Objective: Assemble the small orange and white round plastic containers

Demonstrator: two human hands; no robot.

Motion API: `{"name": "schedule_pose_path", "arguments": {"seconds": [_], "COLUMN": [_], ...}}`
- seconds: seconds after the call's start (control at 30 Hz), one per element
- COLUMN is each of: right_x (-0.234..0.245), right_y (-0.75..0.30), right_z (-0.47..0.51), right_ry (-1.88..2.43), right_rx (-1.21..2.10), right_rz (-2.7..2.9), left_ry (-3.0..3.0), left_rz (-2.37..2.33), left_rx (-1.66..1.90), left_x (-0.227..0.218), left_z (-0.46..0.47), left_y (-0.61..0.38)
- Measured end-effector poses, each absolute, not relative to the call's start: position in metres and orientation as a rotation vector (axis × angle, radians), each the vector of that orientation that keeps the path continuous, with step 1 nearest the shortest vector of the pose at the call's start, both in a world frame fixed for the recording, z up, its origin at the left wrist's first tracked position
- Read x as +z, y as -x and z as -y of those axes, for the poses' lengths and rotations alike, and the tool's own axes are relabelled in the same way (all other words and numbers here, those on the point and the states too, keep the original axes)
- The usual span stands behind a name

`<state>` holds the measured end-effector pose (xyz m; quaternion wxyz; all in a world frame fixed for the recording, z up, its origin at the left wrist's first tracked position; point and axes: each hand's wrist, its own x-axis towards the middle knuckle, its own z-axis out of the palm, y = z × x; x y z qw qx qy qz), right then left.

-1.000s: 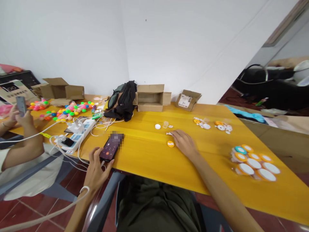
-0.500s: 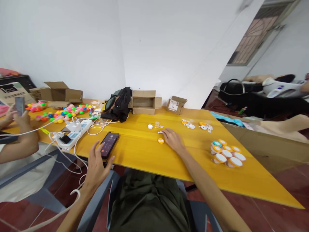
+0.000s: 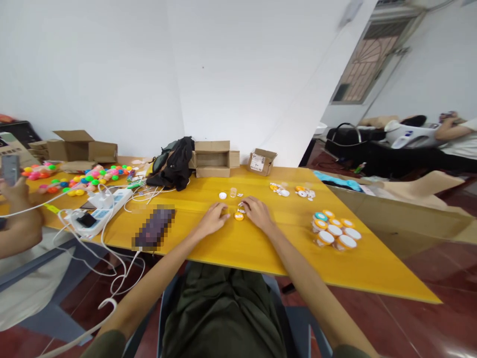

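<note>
My left hand (image 3: 214, 219) is over the middle of the table, its fingers stretched out with nothing in them. To its right lies a small orange disc (image 3: 239, 217) with white bits on it. My right hand (image 3: 257, 213) is beyond that disc, thumb and fingers closed on a small white piece (image 3: 241, 204), too small to name. Just past the hands are a white round cap (image 3: 222, 195), a clear plastic cup (image 3: 233, 192) and a tiny white part (image 3: 240, 195). A phone (image 3: 154, 227), partly blurred out, lies left of my left hand.
Several orange-lidded tubs (image 3: 335, 231), one teal, stand at right. Small orange and white parts (image 3: 279, 189) lie behind them. Cardboard boxes (image 3: 212, 171), a black bag (image 3: 173, 166), a power strip (image 3: 102, 214), cables and colourful balls occupy the back and left. Another person's arm (image 3: 22, 219) holds a phone at far left.
My left hand has left the phone and moved right, to the orange disc's left side. The right hand stays at the small white piece. The view has turned slightly right.
</note>
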<state>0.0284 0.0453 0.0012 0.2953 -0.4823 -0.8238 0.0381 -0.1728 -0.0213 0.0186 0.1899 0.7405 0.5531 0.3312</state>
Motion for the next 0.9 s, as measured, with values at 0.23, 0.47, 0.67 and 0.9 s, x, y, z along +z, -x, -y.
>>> {"name": "schedule_pose_path", "arguments": {"seconds": [0.23,0.47,0.67,0.9], "right_x": [0.002,0.006,0.007,0.006], "right_y": [-0.029,-0.029,-0.03,-0.03], "right_z": [-0.046,-0.044,-0.045,-0.045], "right_ry": [1.355,1.429,1.399,1.353], "right_rx": [0.118,0.187,0.235,0.279], "right_rz": [2.136,2.096,2.071,2.082], "left_ry": [-2.067,-2.031,-2.034,-2.12], "left_rz": [-1.276,-1.238,-1.285,-1.332], "left_rx": [0.915,0.929,0.956,0.928], "left_x": [0.023,0.02,0.017,0.018], "left_z": [-0.022,-0.027,-0.026,-0.023], "left_y": [0.149,0.147,0.145,0.144]}}
